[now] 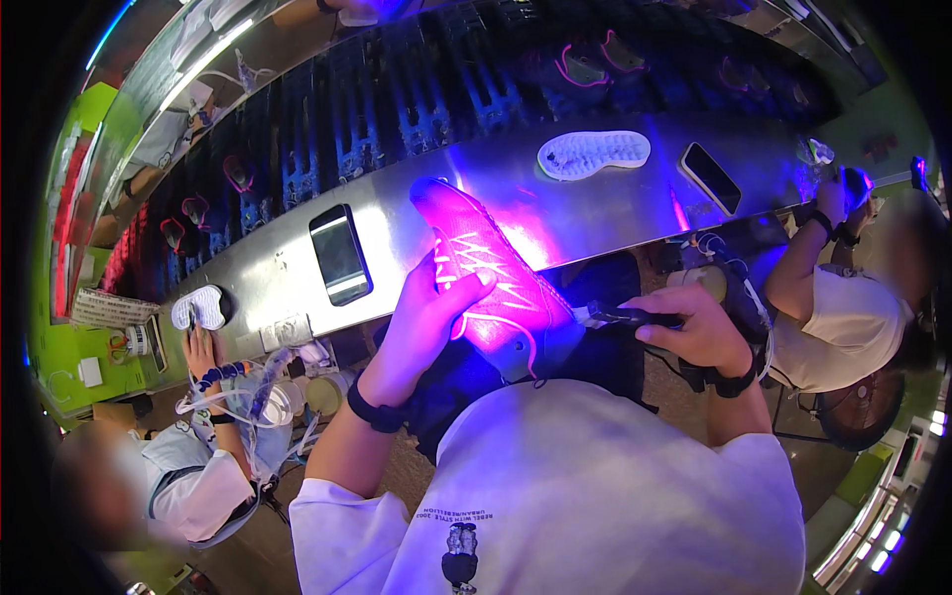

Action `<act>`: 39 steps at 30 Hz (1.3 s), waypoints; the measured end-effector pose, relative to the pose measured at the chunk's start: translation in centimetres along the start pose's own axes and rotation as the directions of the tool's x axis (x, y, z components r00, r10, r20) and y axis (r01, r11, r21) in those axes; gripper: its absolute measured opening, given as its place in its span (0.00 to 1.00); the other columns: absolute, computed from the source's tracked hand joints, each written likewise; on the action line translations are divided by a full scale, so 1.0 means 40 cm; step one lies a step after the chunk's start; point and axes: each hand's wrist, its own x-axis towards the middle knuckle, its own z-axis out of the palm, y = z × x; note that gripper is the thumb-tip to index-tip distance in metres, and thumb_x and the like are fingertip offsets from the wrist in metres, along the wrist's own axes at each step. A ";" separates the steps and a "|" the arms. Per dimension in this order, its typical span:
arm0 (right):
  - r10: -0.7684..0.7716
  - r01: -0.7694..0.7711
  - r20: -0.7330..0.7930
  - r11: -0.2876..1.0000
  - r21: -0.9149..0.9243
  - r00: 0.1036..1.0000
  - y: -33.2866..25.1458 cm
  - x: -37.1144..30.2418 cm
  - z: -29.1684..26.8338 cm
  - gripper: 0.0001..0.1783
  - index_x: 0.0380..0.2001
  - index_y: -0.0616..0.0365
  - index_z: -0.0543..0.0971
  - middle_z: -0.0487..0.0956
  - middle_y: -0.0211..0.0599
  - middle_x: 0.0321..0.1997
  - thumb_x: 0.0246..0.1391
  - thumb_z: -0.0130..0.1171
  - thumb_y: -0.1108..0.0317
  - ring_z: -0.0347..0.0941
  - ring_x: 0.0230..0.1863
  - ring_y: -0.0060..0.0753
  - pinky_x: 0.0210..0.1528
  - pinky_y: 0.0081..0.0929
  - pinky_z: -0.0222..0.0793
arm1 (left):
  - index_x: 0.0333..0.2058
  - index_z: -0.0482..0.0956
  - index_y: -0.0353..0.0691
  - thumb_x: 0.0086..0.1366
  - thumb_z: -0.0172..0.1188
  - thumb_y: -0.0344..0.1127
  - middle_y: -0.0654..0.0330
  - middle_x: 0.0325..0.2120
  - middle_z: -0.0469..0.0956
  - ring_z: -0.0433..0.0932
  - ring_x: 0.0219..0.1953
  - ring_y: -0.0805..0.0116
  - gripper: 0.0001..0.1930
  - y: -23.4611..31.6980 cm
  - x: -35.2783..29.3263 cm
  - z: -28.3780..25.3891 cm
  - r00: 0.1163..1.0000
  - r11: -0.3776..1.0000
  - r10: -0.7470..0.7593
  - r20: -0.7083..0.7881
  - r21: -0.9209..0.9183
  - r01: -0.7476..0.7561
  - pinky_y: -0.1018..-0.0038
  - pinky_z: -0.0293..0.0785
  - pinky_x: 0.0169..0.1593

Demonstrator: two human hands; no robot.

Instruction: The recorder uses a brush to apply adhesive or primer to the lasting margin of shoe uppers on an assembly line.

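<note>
My left hand (pixel 421 312) is wrapped round the side of a laced shoe upper (pixel 491 283), its thumb lying near the laces. The shoe glows pink under purple light and is tilted over the table's near edge. In my right hand (pixel 699 322) is a brush with a dark handle (pixel 640 315). Its pale bristle end meets the lower right edge of the shoe. Whether the bristles carry anything cannot be made out.
A metal worktop (pixel 268 283) holds a white shoe sole (pixel 595 154), a phone (pixel 339 255) and another phone (pixel 711 178). Behind it runs a dark slatted conveyor (pixel 347 124) carrying shoe uppers. At left, a co-worker's hand (pixel 201 352) touches a white sole (pixel 198 308); another person sits at right.
</note>
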 end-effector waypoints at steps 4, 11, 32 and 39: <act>-0.039 0.009 -0.157 0.982 -0.187 0.987 -0.023 -0.017 0.016 0.20 0.50 0.59 0.85 0.83 0.39 0.32 0.52 0.73 0.71 0.79 0.32 0.35 0.36 0.29 0.71 | 0.64 0.65 0.32 0.67 0.63 0.30 0.55 0.52 0.78 0.80 0.54 0.66 0.28 -0.050 0.019 -0.021 0.998 0.997 -0.007 -0.064 -0.074 0.002 0.67 0.77 0.58; -0.157 0.018 -0.309 0.912 -0.409 0.938 -0.057 0.004 -0.013 0.21 0.48 0.52 0.87 0.80 0.36 0.29 0.49 0.74 0.71 0.76 0.28 0.35 0.31 0.30 0.69 | 0.57 0.73 0.36 0.75 0.55 0.46 0.57 0.46 0.83 0.85 0.46 0.69 0.22 -0.033 0.035 0.022 0.984 0.953 -0.176 -0.019 -0.255 0.165 0.73 0.83 0.45; -0.367 0.200 -0.304 0.863 -0.464 0.879 -0.073 0.117 -0.108 0.21 0.48 0.53 0.86 0.79 0.35 0.27 0.48 0.74 0.73 0.77 0.28 0.38 0.31 0.31 0.72 | 0.70 0.61 0.41 0.73 0.54 0.54 0.42 0.59 0.71 0.80 0.52 0.42 0.34 -0.061 0.043 0.080 0.779 0.012 -0.253 0.574 -0.803 0.596 0.65 0.90 0.43; -0.451 0.300 -0.273 0.839 -0.454 0.850 -0.075 0.155 -0.056 0.23 0.49 0.55 0.86 0.79 0.33 0.29 0.47 0.72 0.78 0.70 0.23 0.25 0.25 0.24 0.63 | 0.73 0.56 0.43 0.71 0.58 0.51 0.38 0.66 0.61 0.71 0.62 0.38 0.38 -0.143 0.021 0.074 0.668 -0.293 0.059 0.742 -0.627 0.722 0.64 0.86 0.51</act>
